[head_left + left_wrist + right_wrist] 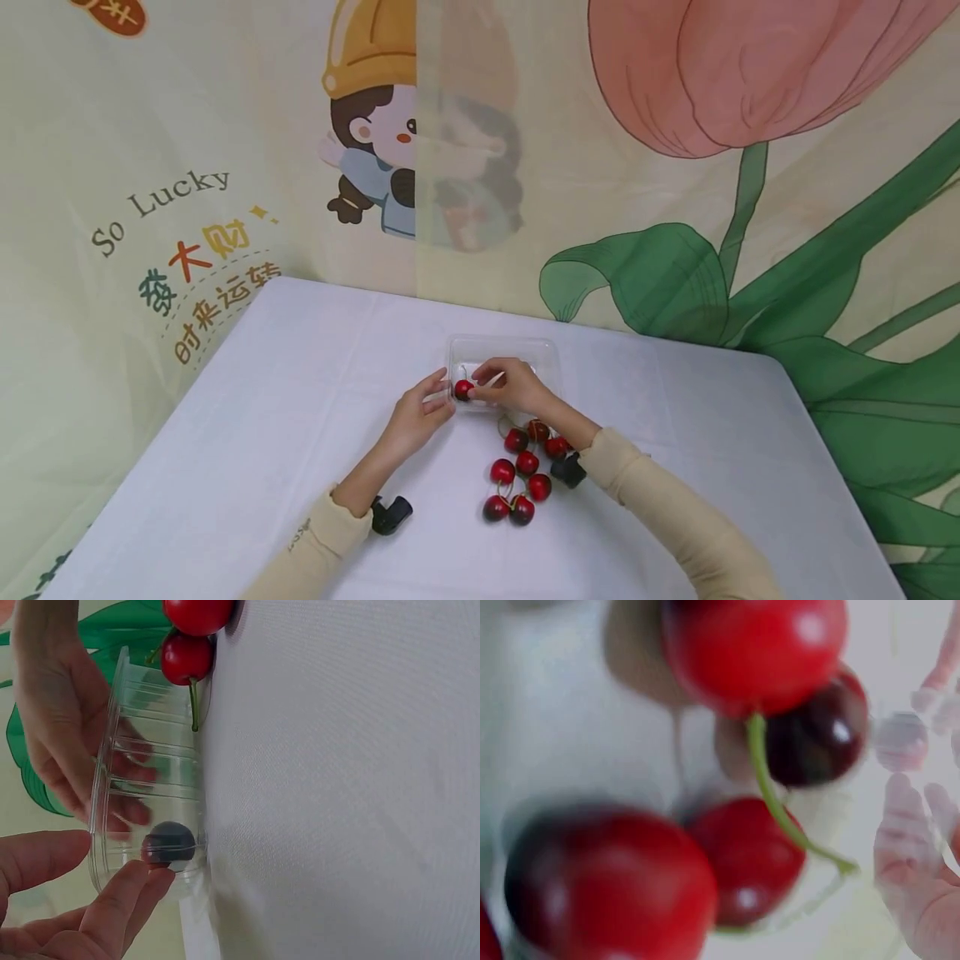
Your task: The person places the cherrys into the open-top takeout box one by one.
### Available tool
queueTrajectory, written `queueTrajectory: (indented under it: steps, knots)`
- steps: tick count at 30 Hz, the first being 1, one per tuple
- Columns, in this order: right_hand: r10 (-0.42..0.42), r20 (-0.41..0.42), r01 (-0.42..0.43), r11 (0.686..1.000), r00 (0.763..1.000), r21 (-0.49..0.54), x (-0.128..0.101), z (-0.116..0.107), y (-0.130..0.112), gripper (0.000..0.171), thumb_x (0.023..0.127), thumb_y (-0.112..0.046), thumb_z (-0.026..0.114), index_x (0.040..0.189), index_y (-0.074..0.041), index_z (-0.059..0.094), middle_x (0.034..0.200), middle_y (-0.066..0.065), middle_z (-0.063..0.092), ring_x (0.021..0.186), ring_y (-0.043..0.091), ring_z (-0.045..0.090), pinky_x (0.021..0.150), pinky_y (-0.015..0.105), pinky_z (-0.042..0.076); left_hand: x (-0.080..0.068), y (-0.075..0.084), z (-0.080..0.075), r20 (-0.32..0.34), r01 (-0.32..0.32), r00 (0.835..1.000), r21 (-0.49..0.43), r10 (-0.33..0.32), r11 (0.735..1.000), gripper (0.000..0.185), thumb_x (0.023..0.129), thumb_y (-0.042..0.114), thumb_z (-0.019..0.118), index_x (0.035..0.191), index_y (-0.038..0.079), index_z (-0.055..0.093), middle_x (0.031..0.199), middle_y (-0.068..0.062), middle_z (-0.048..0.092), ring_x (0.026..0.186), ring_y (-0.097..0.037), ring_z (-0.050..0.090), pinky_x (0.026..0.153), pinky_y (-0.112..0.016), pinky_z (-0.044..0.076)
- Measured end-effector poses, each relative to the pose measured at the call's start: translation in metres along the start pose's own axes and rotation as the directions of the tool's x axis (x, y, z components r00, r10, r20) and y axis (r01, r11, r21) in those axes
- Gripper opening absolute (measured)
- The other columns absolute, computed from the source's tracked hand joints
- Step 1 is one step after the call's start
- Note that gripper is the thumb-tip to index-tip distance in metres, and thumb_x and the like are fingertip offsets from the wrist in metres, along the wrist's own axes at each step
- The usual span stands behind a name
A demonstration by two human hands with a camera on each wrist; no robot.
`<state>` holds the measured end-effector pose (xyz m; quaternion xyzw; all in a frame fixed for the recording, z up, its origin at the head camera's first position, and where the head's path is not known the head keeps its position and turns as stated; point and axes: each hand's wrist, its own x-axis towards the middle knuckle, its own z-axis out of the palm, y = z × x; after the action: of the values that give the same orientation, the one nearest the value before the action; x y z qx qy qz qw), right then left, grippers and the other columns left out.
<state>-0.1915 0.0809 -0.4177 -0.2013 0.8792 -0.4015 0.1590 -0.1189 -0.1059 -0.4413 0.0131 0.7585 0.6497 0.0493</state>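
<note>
In the head view, a clear plastic box [551,354] stands on the white table, with a dark red cherry [463,389] inside at its left end. My right hand [513,385] reaches over the near rim. Its thumb and fingers are parted beside that cherry; in the right wrist view the fingertips [898,787] lie just short of it. My left hand [420,417] is at the box's left end. In the left wrist view its thumb [52,855] meets the rim and its extended fingers [124,900] lie against the outside wall, close to the cherry [169,844].
Several cherries [527,462] with green stems lie on the table in front of the box, below my right forearm. Black wrist cameras [392,515] show at both cuffs. A printed curtain [495,275] hangs behind the white tabletop [637,533].
</note>
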Motion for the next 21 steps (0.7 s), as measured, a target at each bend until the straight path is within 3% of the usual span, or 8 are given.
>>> queueTrajectory:
  steps: [6, 12, 15, 21]
  knots:
    - [-0.101, -0.159, 0.103, 0.995, 0.982, 0.008, -0.025, -0.033, -0.001, 0.027, 0.087, -0.013, 0.074, 0.108, 0.002, 0.069, 0.104, 0.014, 0.069, 0.085, 0.024, 0.065, 0.075, 0.03, 0.058, 0.0, -0.001, -0.001, -0.007, 0.004, 1.0, 0.005, -0.004, 1.0, 0.058, 0.09, -0.007, 0.061, 0.143, -0.009, 0.038, 0.132, -0.032, 0.052, 0.116, -0.044, 0.058, 0.095, -0.045, 0.052]
    - [-0.192, -0.275, 0.18, 0.981, 0.942, -0.068, -0.069, -0.061, 0.027, 0.025, 0.086, -0.009, 0.075, 0.109, -0.002, 0.069, 0.101, 0.009, 0.069, 0.083, 0.018, 0.063, 0.074, 0.024, 0.057, -0.001, -0.001, 0.0, -0.013, 0.018, 1.0, 0.041, -0.017, 0.999, 0.057, 0.09, -0.004, 0.063, 0.143, -0.007, 0.04, 0.128, -0.031, 0.055, 0.113, -0.044, 0.06, 0.094, -0.045, 0.053]
    - [-0.219, -0.264, 0.196, 0.975, 0.939, -0.108, -0.09, -0.066, 0.045, 0.025, 0.085, -0.007, 0.075, 0.109, -0.003, 0.069, 0.099, 0.007, 0.068, 0.08, 0.015, 0.062, 0.073, 0.023, 0.057, -0.001, -0.002, -0.001, -0.013, 0.021, 1.0, 0.057, -0.021, 0.998, 0.057, 0.091, -0.004, 0.063, 0.143, -0.007, 0.041, 0.127, -0.031, 0.056, 0.112, -0.044, 0.061, 0.093, -0.045, 0.053]
    - [-0.184, -0.134, 0.171, 0.98, 0.974, -0.099, -0.113, -0.068, 0.074, 0.025, 0.085, -0.009, 0.075, 0.109, -0.004, 0.069, 0.1, 0.009, 0.068, 0.082, 0.013, 0.062, 0.074, 0.02, 0.057, 0.0, 0.001, -0.001, -0.007, 0.025, 1.0, 0.069, -0.024, 0.997, 0.056, 0.092, -0.001, 0.062, 0.144, -0.005, 0.04, 0.129, -0.031, 0.055, 0.113, -0.043, 0.061, 0.093, -0.045, 0.053]
